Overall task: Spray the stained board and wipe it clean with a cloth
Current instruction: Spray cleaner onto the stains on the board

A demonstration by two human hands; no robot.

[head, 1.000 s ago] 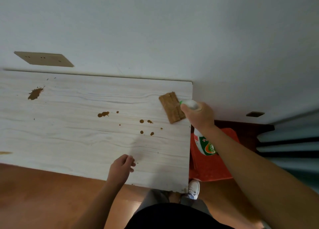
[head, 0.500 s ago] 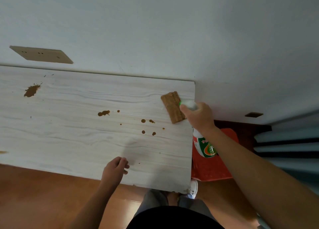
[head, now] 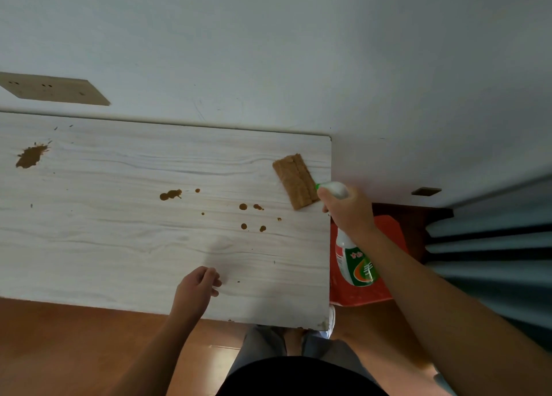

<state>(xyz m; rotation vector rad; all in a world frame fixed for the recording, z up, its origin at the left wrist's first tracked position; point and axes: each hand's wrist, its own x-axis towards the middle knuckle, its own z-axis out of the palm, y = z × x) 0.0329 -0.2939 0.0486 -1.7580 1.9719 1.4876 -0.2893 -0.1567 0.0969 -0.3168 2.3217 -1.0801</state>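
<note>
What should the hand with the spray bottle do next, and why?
Probably squeeze the trigger at the brown stains: the right hand grips the white-and-green spray bottle, nozzle over the pale wooden board, and the brown folded cloth lies unused.

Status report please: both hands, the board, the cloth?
Right hand grips spray bottle beside board. Left hand empty, over board. Stains unwiped; cloth lies on board, clear of them.

The board lies open across the frame's left and middle, while the folded cloth and the spray bottle just beside it crowd its upper right, the wall closing its top edge.
</note>
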